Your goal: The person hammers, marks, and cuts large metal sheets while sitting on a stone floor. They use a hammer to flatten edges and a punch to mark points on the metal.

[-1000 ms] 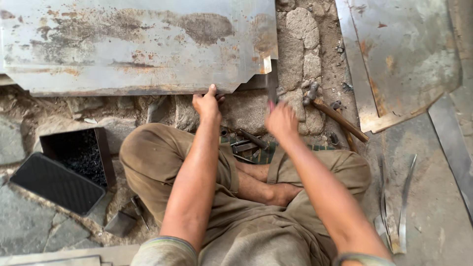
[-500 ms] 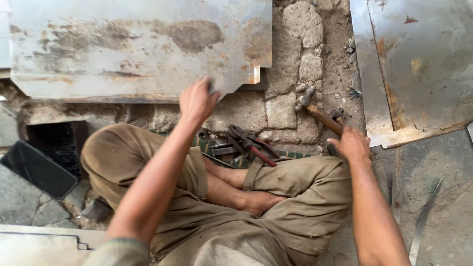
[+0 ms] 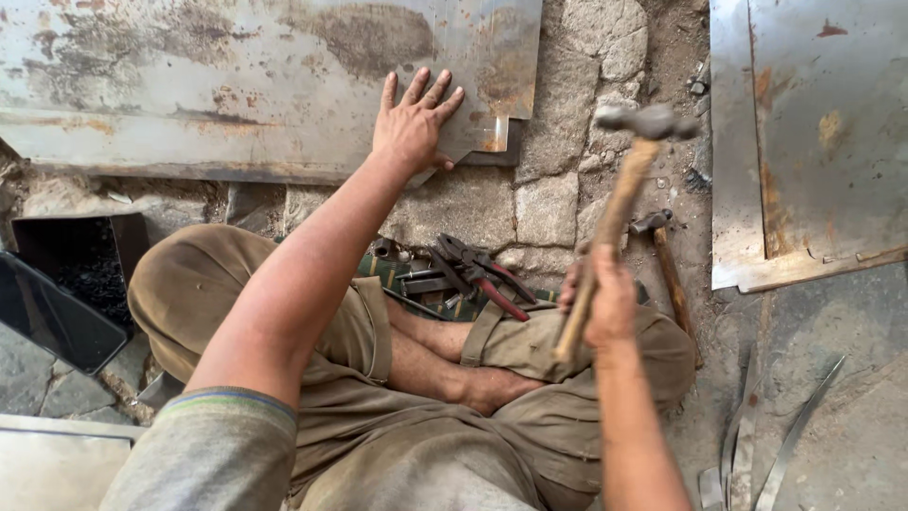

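Observation:
I sit cross-legged on a stone floor. My left hand lies flat, fingers spread, on the lower right part of a large rusty metal sheet, close to its notched corner. My right hand grips the wooden handle of a hammer and holds it raised, its steel head up near the sheet's right edge. A second hammer lies on the ground just behind the raised one.
Pliers with red handles and other small tools lie in front of my feet. A black tray sits at the left. Another metal sheet lies at the right, with thin metal strips below it.
My right hand reached right, took hold of the hammer and lifted it. My left hand moved from the sheet's lower edge up onto its surface and spread flat.

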